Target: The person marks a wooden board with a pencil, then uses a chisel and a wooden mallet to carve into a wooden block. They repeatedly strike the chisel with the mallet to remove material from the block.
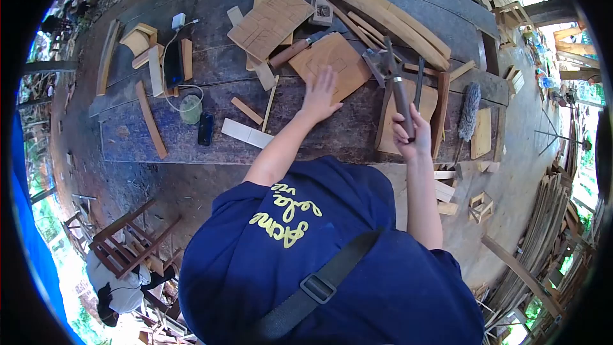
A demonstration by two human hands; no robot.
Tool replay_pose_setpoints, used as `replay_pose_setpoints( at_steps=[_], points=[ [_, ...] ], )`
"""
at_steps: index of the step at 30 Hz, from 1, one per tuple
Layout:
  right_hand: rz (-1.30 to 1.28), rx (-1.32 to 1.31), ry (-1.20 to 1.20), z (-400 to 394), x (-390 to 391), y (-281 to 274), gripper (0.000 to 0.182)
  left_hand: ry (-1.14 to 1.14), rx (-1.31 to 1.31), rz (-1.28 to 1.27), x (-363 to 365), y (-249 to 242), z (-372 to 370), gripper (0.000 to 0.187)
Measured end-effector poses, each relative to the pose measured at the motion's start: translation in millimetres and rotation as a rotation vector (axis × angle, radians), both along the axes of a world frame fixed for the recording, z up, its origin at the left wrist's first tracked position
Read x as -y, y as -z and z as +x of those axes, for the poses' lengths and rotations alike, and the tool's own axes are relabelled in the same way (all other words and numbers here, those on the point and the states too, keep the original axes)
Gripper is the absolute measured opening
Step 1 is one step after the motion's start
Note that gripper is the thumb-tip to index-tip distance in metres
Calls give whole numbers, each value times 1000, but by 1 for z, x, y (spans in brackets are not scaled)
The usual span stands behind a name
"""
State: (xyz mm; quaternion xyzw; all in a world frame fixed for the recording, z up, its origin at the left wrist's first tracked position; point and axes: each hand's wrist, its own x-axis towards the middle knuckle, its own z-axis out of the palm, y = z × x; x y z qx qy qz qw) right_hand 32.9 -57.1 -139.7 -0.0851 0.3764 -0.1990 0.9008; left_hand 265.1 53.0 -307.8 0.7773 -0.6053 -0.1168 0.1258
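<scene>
Bench [351, 124] was cluttered. Our left hand [320, 94] lay on the board [351, 67], fingers slightly spread, probably bracing it; our right hand [412, 133] gripped the tool [400, 94], blade far.

The person wears a loose navy-blue shirt [389, 287] with short, wide sleeves, the left sleeve [237, 198] and the right sleeve [448, 260] in the same plain cloth. Looping yellow lettering [287, 217], handwritten in style, stacks in several short lines on the side toward the left arm; one word reads "acme". A broad dark grey strap [350, 254] crosses the shirt on a slant, threaded through a rectangular dark buckle [318, 288] with rounded corners. Both forearms are bare.
</scene>
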Motion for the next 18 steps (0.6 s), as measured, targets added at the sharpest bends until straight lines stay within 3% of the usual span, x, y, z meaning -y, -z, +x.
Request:
replay_pose_setpoints(
  at_steps=[1,2,3,5,9,11,12,15,17,18],
  points=[
    [-51,-24,30,-8,0,-3,30,153,70,-44,1,9,-5,99],
    [-120,-95,21,-14,-2,-6,28,239,-116,32,0,-16,-12,81],
    [-123,-80,13,-19,-6,-6,28,367,-246,-71,-2,-5,-14,79],
    [-295,-337,-46,-26,-15,-1,28,344,-575,-97,-7,4,-23,74],
    [-626,-668,-161,-27,-49,10,41,71,-368,-182,-3,3,1,73],
    [-636,-632,-156,-25,-60,16,47,-267,-135,-210,4,2,10,79],
    [-687,-658,-201,-22,-65,17,46,-270,-132,-209,2,1,10,79],
    [-754,-706,-317,-24,-65,18,47,-197,37,88,-3,-3,8,103],
    [-1156,-835,-388,-26,-65,28,50,-193,51,105,-8,-1,-2,106],
    [-1156,-830,-388,-26,-65,26,50,-192,62,120,-11,0,-8,109]
  ],
)
